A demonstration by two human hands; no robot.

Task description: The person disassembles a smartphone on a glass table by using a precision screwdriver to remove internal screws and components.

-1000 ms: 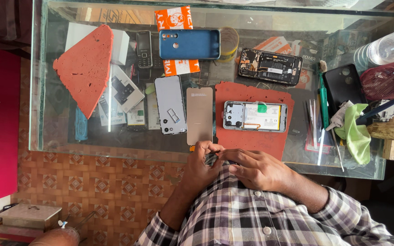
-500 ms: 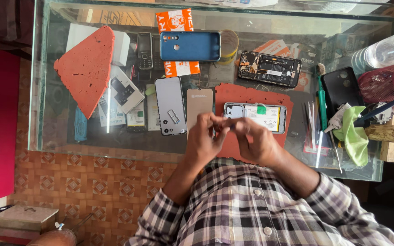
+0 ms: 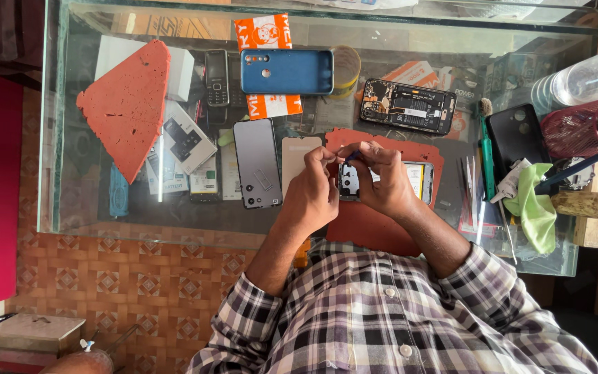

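Red work mat point(image 3: 365, 225) on glass counter point(image 3: 70, 208), right of centre; opened smartphone point(image 3: 418, 181) lying flat on mat, internals up, left part covered by hands.

Left hand point(image 3: 311, 197): over left end of opened smartphone, fingers curled, thumb and forefinger pinched toward right hand. Right hand point(image 3: 381, 181): directly over phone body, fingertips meeting those of left hand. Small dark blue item point(image 3: 351, 156) gripped between fingertips of both hands; kind not discernible. Hands together, touching at the tips.

Just left of hands: beige phone back cover point(image 3: 295, 154), then grey phone back cover point(image 3: 257, 163), side by side, flat.

Far side: blue phone case point(image 3: 286, 71) on orange-and-white packet point(image 3: 266, 33); small black keypad phone point(image 3: 216, 77) to its left; second stripped phone point(image 3: 408, 106) with exposed boards to its right.

Left: red triangular foam pad point(image 3: 129, 104) over white boxes point(image 3: 181, 73).

Right: tweezers point(image 3: 470, 181), green-handled tool point(image 3: 487, 156), black phone cover point(image 3: 517, 138), green cloth point(image 3: 536, 211), red basket point(image 3: 576, 128), bottle point(image 3: 586, 204) lying on its side.

Near side: checked shirt sleeves point(image 3: 382, 312).
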